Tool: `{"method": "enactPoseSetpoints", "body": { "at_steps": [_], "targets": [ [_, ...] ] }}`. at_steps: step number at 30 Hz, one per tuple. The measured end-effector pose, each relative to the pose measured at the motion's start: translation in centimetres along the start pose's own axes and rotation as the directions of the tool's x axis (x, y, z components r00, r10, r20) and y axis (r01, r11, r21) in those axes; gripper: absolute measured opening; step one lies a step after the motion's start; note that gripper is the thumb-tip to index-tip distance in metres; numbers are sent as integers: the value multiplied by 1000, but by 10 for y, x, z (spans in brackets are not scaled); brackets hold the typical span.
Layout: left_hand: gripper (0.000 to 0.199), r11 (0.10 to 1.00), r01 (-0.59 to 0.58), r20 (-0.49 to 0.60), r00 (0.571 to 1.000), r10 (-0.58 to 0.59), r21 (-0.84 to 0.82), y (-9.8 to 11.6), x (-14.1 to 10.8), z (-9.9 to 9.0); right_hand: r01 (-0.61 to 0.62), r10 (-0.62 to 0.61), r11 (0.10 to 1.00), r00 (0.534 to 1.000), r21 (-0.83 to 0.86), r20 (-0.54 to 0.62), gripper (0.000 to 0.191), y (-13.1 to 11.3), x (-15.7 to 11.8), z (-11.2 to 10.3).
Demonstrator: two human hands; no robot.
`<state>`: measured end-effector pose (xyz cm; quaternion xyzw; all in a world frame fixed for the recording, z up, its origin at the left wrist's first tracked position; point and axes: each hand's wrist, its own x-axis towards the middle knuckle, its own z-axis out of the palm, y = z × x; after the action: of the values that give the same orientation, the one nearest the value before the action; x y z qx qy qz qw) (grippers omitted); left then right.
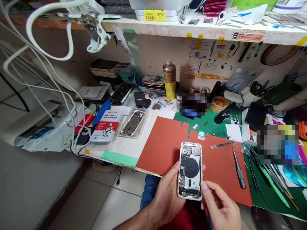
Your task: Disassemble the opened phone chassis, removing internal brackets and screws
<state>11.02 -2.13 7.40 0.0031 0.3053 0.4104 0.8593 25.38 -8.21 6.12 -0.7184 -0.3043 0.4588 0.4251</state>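
Observation:
An opened smartphone (190,171) is held upright over the front edge of the bench, its inside facing me. A round black coil pad, a circuit board along the left side and dark parts at the bottom show in its white frame. My left hand (169,188) wraps around the phone from behind and the left, with fingertips showing at its right edge. My right hand (219,201) pinches the lower right edge, thumb at the rim and fingers curled. Beyond the phone lie two reddish-brown work mats (160,143). A flat metal blade (222,144) and a dark-handled pointed tool (238,169) rest on the right mat.
Another opened phone (133,122) lies in a clear tray beside a white-and-red battery box (105,126). White cables (72,108) hang at the left. Several tweezers (271,182) lie at the right. A spray can (169,80) stands under the shelf (168,28).

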Motion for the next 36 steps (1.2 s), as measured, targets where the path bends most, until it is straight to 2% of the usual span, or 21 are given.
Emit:
{"method": "enactPoseSetpoints", "body": {
  "at_steps": [2, 6, 11, 14, 17, 24, 27, 29, 30, 31, 32, 34, 36],
  "targets": [
    [58, 1000, 3, -4, 1000, -3, 6, 0, 1, -1, -32, 32, 999, 999, 12, 17, 57, 2, 1, -2],
    [56, 1000, -1, 8, 1000, 1, 16, -1, 2, -3, -118, 111, 993, 978, 26, 179, 63, 7, 6, -6],
    [51, 1000, -21, 26, 999, 21, 14, -2, 2, -3, -114, 96, 988, 983, 107, 157, 63, 6, 9, -2],
    [43, 997, -70, 43, 997, 69, 18, -2, 3, -3, -149, 110, 978, 964, 148, 242, 67, 7, 17, 1],
    [39, 992, -123, 57, 991, 121, 30, -2, 5, -2, -205, 127, 949, 943, 238, 307, 59, 11, 27, 3],
    [58, 961, -265, -6, 964, 266, 82, -8, 12, -2, -404, 159, 758, 876, 512, 455, 46, 7, 27, 15],
    [79, 951, -294, 124, 951, 282, 93, -9, 8, -22, -380, 122, 730, 890, 568, 439, 50, 2, 27, 9],
    [85, 964, -265, 225, 942, 250, 38, -2, 4, -41, -317, 75, 797, 896, 514, 437, 52, -4, 33, -2],
    [76, 976, -216, 221, 953, 210, 6, 6, 3, -50, -287, 51, 841, 886, 460, 460, 53, -8, 37, -9],
    [70, 992, -128, 175, 976, 126, -1, 15, 5, -57, -259, 32, 879, 869, 400, 494, 54, -13, 43, -16],
    [69, 999, 17, 124, 992, -21, 34, 24, 7, -61, -235, 20, 910, 848, 341, 530, 55, -19, 49, -23],
    [79, 956, 249, 94, 960, -265, 153, 41, 17, -62, -201, 19, 951, 799, 237, 601, 58, -29, 63, -32],
    [86, 882, 377, 160, 888, -431, 282, 51, 27, -55, -158, 31, 978, 750, 134, 661, 61, -40, 78, -33]
  ]
}}
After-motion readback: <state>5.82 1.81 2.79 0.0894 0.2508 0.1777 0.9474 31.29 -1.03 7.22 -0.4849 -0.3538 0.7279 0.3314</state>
